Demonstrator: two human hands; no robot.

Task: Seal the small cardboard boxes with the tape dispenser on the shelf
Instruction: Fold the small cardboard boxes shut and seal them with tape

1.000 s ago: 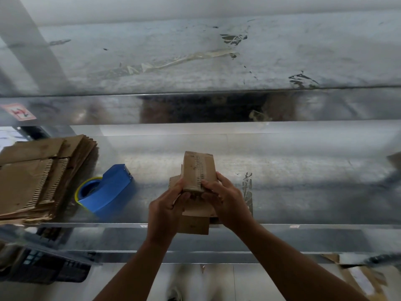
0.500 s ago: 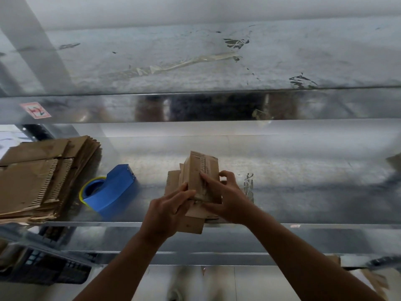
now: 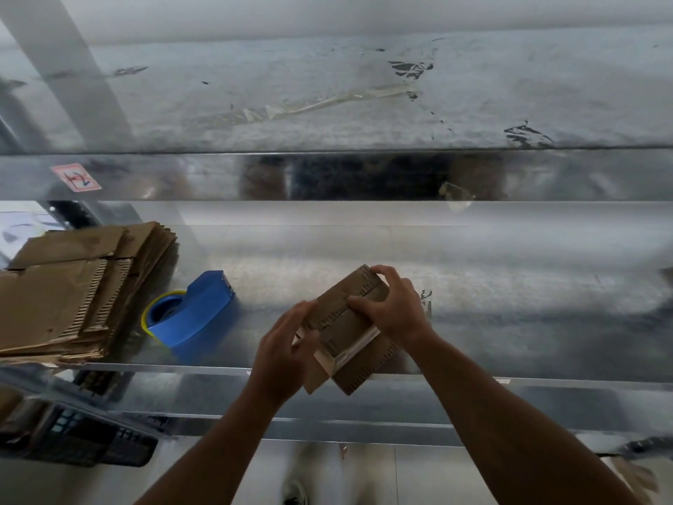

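Box first: small cardboard box point(image 3: 347, 317) at the front of the metal shelf point(image 3: 510, 322), turned cornerwise to you, with its near end past the shelf lip. Cannot tell whether it rests on the metal or is lifted clear. Top flaps are folded shut, with the seam running lengthwise, so the contents are hidden. Your right hand point(image 3: 395, 308) grips the far right corner, fingers curled over the top edge and thumb laid on the top face. Your left hand point(image 3: 282, 353) grips the near left side, fingertips against the box's edge, with a loose flap showing below it. A strip of clear tape point(image 3: 355, 349) glints across the near end.

Tape dispenser point(image 3: 198, 313) sits on the same shelf, left of the box and apart from it, untouched. It is blue plastic and wedge-shaped, with a yellow-edged roll in its rounded end. Just beside it, further left, is a stack of flattened cardboard point(image 3: 69, 289): brown, corrugated edges showing, corners ragged.

Shelf is grey sheet metal, mottled on top and shiny along the front lip. Upper shelf point(image 3: 364, 114) is the same metal, with a crumpled tape scrap point(image 3: 327, 102) stuck to it and some dark marks. A red-and-white sticker point(image 3: 75, 177) is on its front face. Low on the left, below the shelf, is a dark slotted crate point(image 3: 94, 444); its contents are too blurred to tell.
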